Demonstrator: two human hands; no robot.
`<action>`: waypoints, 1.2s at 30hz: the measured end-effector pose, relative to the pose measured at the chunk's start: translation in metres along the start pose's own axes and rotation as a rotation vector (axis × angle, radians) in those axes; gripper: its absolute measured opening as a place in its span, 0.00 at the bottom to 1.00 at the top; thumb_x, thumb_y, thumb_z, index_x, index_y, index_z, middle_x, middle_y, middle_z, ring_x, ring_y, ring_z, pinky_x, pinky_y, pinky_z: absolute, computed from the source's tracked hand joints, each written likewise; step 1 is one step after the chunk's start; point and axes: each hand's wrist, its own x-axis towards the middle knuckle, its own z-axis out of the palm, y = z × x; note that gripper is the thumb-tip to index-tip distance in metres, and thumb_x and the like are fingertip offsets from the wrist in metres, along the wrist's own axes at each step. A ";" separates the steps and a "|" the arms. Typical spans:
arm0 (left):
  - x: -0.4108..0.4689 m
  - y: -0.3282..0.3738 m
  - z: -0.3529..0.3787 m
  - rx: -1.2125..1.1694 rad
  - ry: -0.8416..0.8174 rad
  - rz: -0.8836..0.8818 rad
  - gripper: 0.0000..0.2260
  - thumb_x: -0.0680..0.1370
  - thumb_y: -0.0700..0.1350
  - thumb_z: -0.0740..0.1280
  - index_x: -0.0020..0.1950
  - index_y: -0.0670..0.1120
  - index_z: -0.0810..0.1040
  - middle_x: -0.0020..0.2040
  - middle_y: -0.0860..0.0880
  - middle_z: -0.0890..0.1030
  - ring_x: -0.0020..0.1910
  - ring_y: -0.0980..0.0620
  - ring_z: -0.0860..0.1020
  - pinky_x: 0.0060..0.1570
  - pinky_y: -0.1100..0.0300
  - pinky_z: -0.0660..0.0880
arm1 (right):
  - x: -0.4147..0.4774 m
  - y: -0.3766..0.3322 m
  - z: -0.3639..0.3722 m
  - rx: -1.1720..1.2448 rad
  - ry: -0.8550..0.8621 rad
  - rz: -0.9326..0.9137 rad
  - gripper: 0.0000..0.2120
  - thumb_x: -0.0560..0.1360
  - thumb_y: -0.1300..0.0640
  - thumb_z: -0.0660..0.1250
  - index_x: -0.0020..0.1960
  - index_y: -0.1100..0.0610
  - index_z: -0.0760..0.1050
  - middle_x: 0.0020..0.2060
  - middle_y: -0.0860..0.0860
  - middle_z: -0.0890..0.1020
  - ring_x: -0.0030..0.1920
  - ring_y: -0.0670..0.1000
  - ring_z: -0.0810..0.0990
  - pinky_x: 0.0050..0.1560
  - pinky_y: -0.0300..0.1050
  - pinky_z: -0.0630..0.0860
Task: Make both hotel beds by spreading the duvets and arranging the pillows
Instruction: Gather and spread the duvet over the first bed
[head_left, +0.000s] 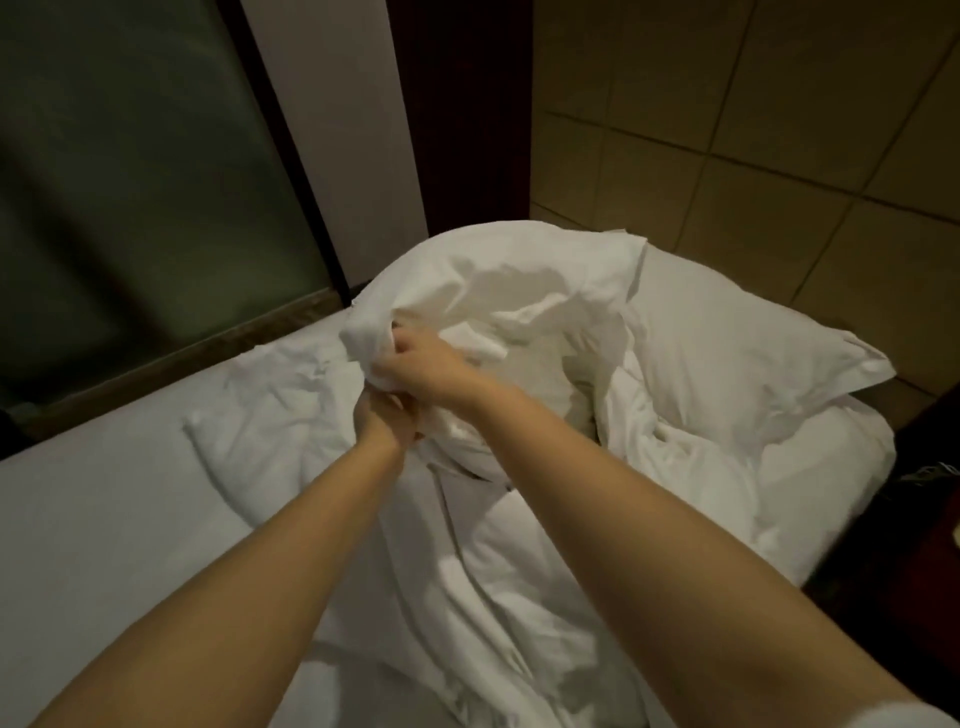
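A dim hotel room: a dark frosted glass panel (130, 208) fills the left, a white wall strip (332, 130) and a dark wooden post (457, 130) stand beside it, and a headboard wall (753, 130) of tan padded squares rises on the right. Below lies the bed (104, 519), its left side bare, white and smooth. A crumpled white duvet (493, 597) runs down the middle of the bed toward the camera. At the head of the bed a pillow (727, 343) leans against the headboard wall, its flanged edge pointing right. Just left of it a puffy white bundle (493, 280) is raised off the bed (whether a second pillow or the duvet's upper end I cannot tell). The right grip (421, 364) clenches a bunched corner of that bundle, and the left grip (387, 415), directly beneath and touching it, is curled round the same fabric.
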 end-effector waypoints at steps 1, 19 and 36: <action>0.010 -0.004 -0.006 -0.016 0.018 -0.047 0.16 0.80 0.35 0.59 0.68 0.36 0.68 0.61 0.38 0.75 0.51 0.45 0.75 0.47 0.52 0.78 | -0.001 0.012 -0.001 -0.056 0.024 -0.009 0.09 0.74 0.56 0.63 0.53 0.52 0.74 0.44 0.51 0.77 0.46 0.52 0.76 0.44 0.44 0.70; 0.015 0.010 -0.020 0.269 -0.358 -0.384 0.29 0.78 0.65 0.53 0.48 0.39 0.76 0.37 0.43 0.82 0.39 0.47 0.78 0.35 0.56 0.74 | -0.053 0.152 -0.060 0.300 0.459 0.552 0.21 0.71 0.71 0.58 0.62 0.59 0.75 0.50 0.54 0.77 0.48 0.55 0.76 0.48 0.45 0.72; 0.070 0.002 -0.001 1.444 -0.200 0.086 0.22 0.81 0.46 0.61 0.73 0.41 0.61 0.72 0.40 0.64 0.70 0.39 0.64 0.68 0.50 0.63 | -0.135 0.068 -0.022 0.527 0.180 0.172 0.23 0.52 0.65 0.60 0.42 0.52 0.82 0.33 0.44 0.81 0.37 0.43 0.77 0.37 0.34 0.73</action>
